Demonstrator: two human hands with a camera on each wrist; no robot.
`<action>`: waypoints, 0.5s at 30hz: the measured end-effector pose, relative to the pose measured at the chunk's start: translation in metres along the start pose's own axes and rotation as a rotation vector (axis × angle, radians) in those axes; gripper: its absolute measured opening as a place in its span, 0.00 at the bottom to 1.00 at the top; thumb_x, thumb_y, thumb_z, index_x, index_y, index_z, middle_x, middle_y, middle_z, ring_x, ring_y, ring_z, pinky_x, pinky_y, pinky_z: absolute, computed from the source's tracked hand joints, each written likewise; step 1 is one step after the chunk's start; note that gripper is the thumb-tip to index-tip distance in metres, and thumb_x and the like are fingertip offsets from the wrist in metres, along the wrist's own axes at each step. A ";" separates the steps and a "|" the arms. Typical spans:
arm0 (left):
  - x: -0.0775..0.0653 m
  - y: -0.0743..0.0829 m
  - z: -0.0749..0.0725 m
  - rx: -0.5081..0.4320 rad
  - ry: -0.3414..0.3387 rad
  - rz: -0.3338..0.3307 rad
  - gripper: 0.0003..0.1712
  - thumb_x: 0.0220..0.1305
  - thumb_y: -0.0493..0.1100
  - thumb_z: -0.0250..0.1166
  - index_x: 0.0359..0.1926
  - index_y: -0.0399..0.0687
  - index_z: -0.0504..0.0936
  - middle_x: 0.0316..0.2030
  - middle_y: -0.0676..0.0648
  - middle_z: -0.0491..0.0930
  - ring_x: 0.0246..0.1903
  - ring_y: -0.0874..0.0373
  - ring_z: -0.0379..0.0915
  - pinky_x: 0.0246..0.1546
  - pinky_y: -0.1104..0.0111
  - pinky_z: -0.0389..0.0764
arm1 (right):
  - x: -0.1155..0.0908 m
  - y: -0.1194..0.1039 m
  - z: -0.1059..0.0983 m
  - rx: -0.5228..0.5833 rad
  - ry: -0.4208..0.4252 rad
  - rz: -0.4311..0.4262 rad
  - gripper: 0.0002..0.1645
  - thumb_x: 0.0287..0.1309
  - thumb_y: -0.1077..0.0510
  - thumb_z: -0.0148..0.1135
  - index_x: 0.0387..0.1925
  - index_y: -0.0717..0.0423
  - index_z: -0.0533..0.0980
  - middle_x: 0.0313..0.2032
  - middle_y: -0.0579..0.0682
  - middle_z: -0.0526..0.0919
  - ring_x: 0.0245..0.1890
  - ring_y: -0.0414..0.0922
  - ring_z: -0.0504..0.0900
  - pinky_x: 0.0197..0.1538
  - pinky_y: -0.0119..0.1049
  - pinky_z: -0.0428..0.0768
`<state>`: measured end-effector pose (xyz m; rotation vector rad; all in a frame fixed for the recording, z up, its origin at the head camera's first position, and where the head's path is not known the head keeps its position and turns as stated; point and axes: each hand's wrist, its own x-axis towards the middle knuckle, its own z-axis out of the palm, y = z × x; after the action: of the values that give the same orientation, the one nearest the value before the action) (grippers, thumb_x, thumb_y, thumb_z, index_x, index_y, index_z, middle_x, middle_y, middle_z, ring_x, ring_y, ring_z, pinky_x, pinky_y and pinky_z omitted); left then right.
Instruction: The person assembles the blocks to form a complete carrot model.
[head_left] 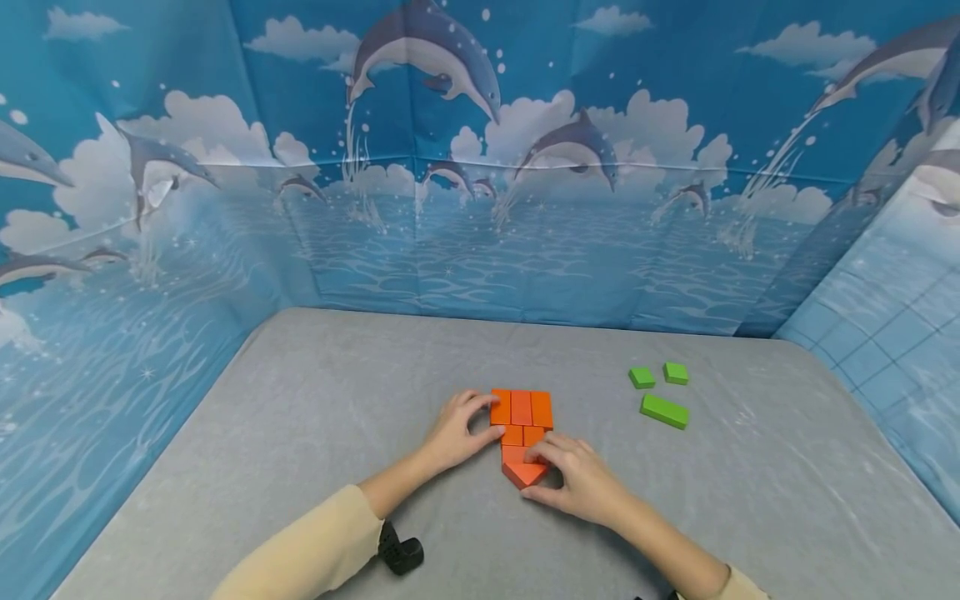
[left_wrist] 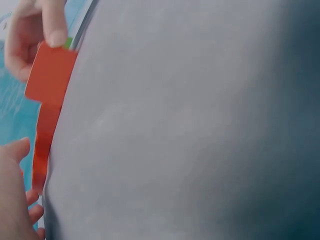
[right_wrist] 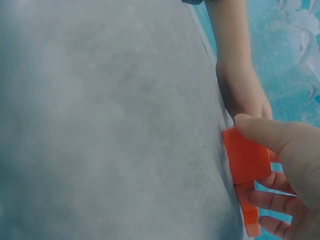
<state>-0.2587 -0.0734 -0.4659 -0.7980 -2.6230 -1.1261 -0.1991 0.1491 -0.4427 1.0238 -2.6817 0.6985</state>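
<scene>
Orange toy blocks lie flat against each other on the grey cloth in the head view. Three upright oblongs (head_left: 521,408) form the far row, two small blocks (head_left: 512,436) come below, then a wider block (head_left: 513,454) and a triangular block (head_left: 522,476) pointing toward me. My left hand (head_left: 452,435) rests at the left edge, its index finger by the far left oblong and its thumb beside the small blocks. With thumb near the triangle's tip and fingers at the wider block's right side, my right hand (head_left: 581,482) pinches the triangular block. Its fingers partly cover the wider block.
Farther right on the grey cloth (head_left: 360,358) lie two small green blocks (head_left: 642,377) and a longer green block (head_left: 664,412). A dolphin-printed curtain (head_left: 480,283) rises behind and at both sides. A black device (head_left: 401,553) is strapped at the left wrist.
</scene>
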 end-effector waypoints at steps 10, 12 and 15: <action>-0.009 0.001 0.006 0.123 0.007 0.036 0.26 0.57 0.54 0.62 0.55 0.48 0.75 0.50 0.45 0.73 0.50 0.51 0.65 0.52 0.52 0.64 | 0.000 -0.001 0.000 0.010 -0.015 0.017 0.19 0.44 0.41 0.69 0.36 0.44 0.77 0.33 0.35 0.73 0.34 0.34 0.71 0.38 0.38 0.69; -0.010 0.001 0.007 0.131 0.012 0.042 0.26 0.57 0.54 0.62 0.55 0.48 0.76 0.50 0.45 0.74 0.50 0.51 0.65 0.52 0.52 0.64 | 0.000 0.000 -0.001 0.011 -0.019 0.016 0.19 0.45 0.41 0.68 0.36 0.44 0.77 0.33 0.35 0.73 0.34 0.34 0.71 0.39 0.39 0.69; -0.009 0.001 0.007 0.131 0.008 0.034 0.26 0.57 0.55 0.62 0.55 0.49 0.76 0.50 0.46 0.74 0.50 0.52 0.65 0.52 0.53 0.64 | 0.000 0.002 -0.003 0.046 -0.021 0.006 0.20 0.44 0.41 0.68 0.37 0.45 0.77 0.34 0.35 0.74 0.34 0.33 0.72 0.40 0.39 0.70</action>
<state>-0.2497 -0.0714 -0.4733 -0.8057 -2.6341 -0.9363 -0.2002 0.1520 -0.4408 1.0397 -2.6998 0.7586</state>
